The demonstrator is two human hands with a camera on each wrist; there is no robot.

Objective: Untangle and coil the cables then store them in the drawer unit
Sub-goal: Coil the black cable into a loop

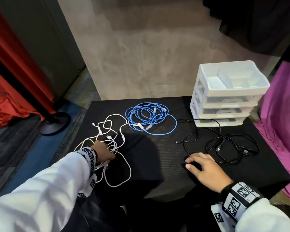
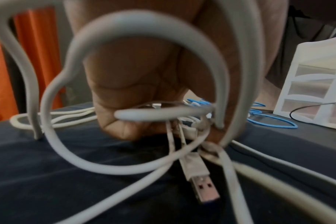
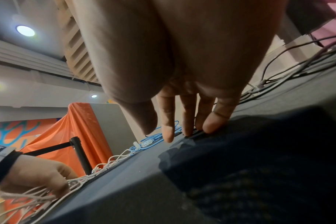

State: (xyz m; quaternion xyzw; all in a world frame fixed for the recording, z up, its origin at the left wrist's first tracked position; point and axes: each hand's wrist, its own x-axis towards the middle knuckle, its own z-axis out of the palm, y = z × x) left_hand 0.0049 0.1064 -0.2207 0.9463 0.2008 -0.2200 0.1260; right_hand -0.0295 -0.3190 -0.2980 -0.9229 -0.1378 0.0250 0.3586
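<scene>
A tangle of white cables [image 1: 113, 139] lies at the left of the black table [image 1: 157, 156]. My left hand [image 1: 104, 153] grips a bunch of these strands, fingers curled round them [image 2: 136, 106]; a white USB plug [image 2: 199, 181] hangs below the fist. A coiled blue cable [image 1: 149, 116] lies at the table's back middle. Loose black cables [image 1: 224, 144] sprawl at the right. My right hand [image 1: 201, 168] rests flat on the table beside the black cables, its fingers [image 3: 213, 121] straight, holding nothing. The white three-drawer unit [image 1: 228, 94] stands at the back right, drawers closed.
A black stanchion base [image 1: 54, 122] and red drape [image 1: 10, 81] stand left of the table. Magenta cloth [image 1: 281, 123] hangs along the right edge. A concrete wall rises behind the table. One black cable runs up against the drawer unit's foot.
</scene>
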